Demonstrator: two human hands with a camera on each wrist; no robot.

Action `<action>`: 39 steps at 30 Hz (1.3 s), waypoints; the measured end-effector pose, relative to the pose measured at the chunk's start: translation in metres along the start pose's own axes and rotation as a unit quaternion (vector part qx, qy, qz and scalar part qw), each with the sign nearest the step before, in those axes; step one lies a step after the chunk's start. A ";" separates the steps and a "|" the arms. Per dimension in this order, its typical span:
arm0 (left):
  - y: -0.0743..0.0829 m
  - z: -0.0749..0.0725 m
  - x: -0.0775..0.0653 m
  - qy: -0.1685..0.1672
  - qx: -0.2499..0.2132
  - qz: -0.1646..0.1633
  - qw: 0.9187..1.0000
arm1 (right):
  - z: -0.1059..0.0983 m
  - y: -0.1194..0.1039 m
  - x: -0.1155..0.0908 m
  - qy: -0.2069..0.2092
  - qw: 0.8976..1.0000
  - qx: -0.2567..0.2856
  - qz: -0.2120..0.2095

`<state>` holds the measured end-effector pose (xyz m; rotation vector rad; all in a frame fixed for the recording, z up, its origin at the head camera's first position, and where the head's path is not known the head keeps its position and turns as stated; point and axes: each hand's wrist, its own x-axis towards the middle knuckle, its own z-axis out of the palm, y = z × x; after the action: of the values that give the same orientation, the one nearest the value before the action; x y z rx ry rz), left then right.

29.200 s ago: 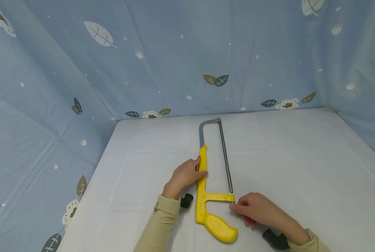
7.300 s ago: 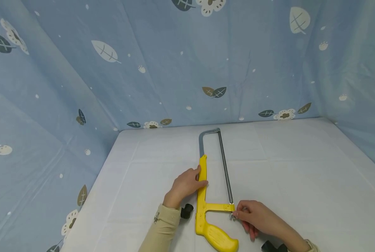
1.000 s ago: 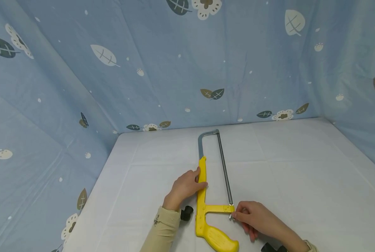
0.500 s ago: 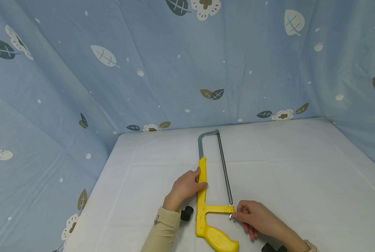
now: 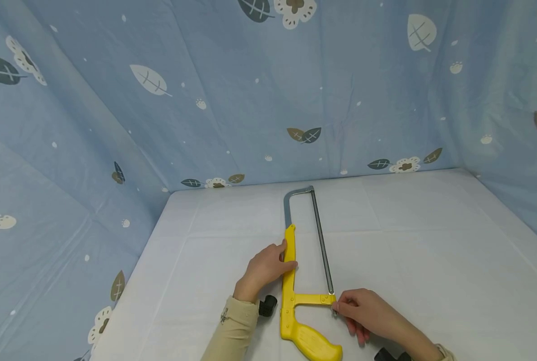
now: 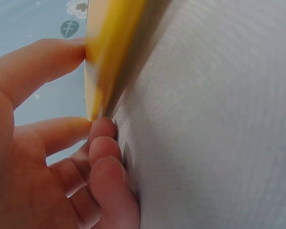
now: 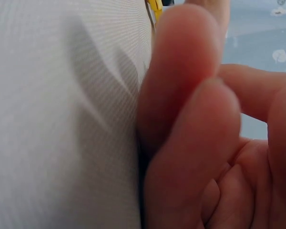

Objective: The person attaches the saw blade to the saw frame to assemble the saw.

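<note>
A hacksaw [image 5: 288, 288] with a yellow handle and grey front bow lies flat, its blade [image 5: 323, 245] on the right side. My left hand [image 5: 261, 268] holds the yellow frame between thumb and fingers; the left wrist view shows the yellow edge [image 6: 119, 43] close up against the fingertips. At the blade's near end, just below the yellow cross arm, my right hand [image 5: 372, 311] pinches a small metal wing nut [image 5: 334, 313] between thumb and index finger. Most of the nut is hidden by the fingertips. In the right wrist view the lower fingers [image 7: 190, 129] cover the nut.
A white cloth-covered table [image 5: 430, 250] bears the saw. Blue curtains [image 5: 232, 65] with leaf and flower prints stand behind and on both sides. Black wrist-camera mounts [image 5: 267, 305] sit beside each wrist, close over the cloth.
Over the last second the wing nut has turned, its wings now edge-on. Compared with the oldest frame, the nut shows further below the cross arm. The left hand keeps its hold.
</note>
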<state>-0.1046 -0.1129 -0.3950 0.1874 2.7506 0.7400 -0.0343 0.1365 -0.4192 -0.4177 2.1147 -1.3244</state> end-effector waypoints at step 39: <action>-0.003 0.001 0.003 -0.004 0.000 0.006 1.000 | -0.003 -0.004 0.002 -0.011 1.000 -0.002 0.028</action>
<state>-0.1076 -0.1142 -0.3983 0.2076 2.7433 0.7413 -0.0375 0.1357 -0.4155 -0.3699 2.0960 -1.2777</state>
